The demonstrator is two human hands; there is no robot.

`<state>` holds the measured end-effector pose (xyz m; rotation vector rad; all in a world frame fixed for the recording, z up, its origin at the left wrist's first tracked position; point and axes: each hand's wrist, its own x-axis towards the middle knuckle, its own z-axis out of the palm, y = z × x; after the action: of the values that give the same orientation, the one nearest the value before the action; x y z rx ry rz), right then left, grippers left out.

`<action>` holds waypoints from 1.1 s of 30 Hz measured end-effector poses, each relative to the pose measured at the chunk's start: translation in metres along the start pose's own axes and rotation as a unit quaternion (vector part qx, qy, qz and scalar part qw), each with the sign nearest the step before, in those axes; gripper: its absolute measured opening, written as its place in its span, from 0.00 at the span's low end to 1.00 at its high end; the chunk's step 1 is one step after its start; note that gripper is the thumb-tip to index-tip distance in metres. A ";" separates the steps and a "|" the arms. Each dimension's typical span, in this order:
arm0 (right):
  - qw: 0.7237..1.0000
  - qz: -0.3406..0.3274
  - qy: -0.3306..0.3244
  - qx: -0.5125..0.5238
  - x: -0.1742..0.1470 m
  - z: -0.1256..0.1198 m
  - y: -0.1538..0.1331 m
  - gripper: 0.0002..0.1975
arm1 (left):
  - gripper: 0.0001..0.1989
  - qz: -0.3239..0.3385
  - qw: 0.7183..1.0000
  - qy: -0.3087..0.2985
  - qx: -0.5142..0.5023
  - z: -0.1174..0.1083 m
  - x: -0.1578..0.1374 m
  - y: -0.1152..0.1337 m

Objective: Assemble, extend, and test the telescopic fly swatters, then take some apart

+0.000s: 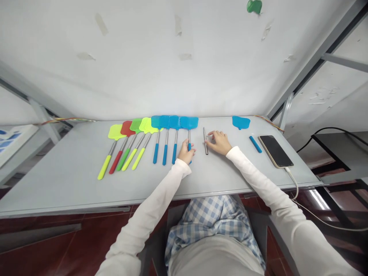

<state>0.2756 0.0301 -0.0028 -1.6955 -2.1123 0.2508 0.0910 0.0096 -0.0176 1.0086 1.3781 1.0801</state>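
My left hand (187,152) is closed around the blue handle of a fly swatter (189,122), the rightmost in a row lying on the table. Just right of it, my right hand (220,143) has its thumb and fingertips at a slim metal tube (205,142), which lies nearly upright in the view. A loose blue swatter head (240,122) lies farther right by the wall. Below that is a separate blue handle (255,144). Left of my left hand, more blue fly swatters (165,153) lie with overlapping heads.
Farther left lie yellow (104,166), red (115,161) and green (123,159) fly swatters. A phone (276,150) with a white cable (293,180) rests on the right of the grey table (71,191). A white wall (138,84) stands behind, with metal frame posts at both sides.
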 end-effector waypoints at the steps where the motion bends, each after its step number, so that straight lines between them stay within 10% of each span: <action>1: 1.000 0.004 -0.009 -0.021 -0.002 0.001 -0.005 0.24 | 0.34 0.010 0.999 0.004 0.032 -0.002 0.002 0.000; 5: 0.997 0.037 -0.032 -0.067 -0.006 0.002 -0.014 0.22 | 0.34 0.085 0.964 0.034 0.250 -0.009 0.002 0.007; 10: 0.990 0.068 -0.025 -0.121 -0.009 -0.003 -0.012 0.14 | 0.31 0.144 0.837 0.054 0.525 -0.006 -0.021 0.015; 15: 0.992 0.091 -0.003 -0.091 -0.010 -0.005 -0.008 0.17 | 0.25 0.208 0.778 0.034 0.592 0.007 -0.041 0.020; 21: 0.991 0.088 -0.009 -0.101 -0.008 -0.002 -0.004 0.19 | 0.20 0.209 0.822 -0.113 0.517 0.026 -0.020 0.035; 28: 0.998 0.063 0.003 -0.032 -0.004 -0.004 0.013 0.19 | 0.18 0.034 0.960 -0.170 0.218 0.045 0.033 0.034; 33: 0.998 0.047 0.018 -0.044 -0.008 -0.001 0.012 0.28 | 0.20 -0.011 0.984 -0.145 0.100 0.057 0.046 0.023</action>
<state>0.2880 0.0254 -0.0086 -1.8388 -2.0465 0.1558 0.1447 0.0638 -0.0072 1.2405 1.2698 0.7531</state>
